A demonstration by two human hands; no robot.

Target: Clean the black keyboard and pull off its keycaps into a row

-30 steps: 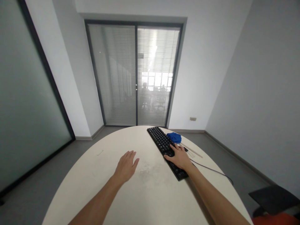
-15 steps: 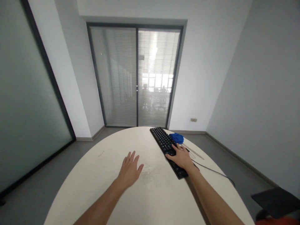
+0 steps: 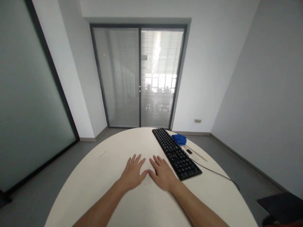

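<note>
My left hand [image 3: 133, 172] lies palm down on the white round table [image 3: 94, 179], fingers spread, holding nothing. Beside it, my right hand [image 3: 163, 172] also rests palm down with its fingers apart and nothing in them. The two thumbs meet or nearly meet at the tips. Just right of my right hand a black keyboard [image 3: 175, 151] lies at a slant across the table. Its cable [image 3: 213, 171] runs off over the right edge.
Past the keyboard sit a crumpled blue cloth [image 3: 179, 139], a thin wooden stick [image 3: 196, 153] and a small black piece [image 3: 189, 151]. A faint curved mark or strand [image 3: 103, 154] shows at left. A dark chair part [image 3: 281, 206] stands at lower right.
My right hand has come off the keyboard and moved left onto the table beside my left hand. My left hand stays about where it was. The keyboard has not visibly moved.
</note>
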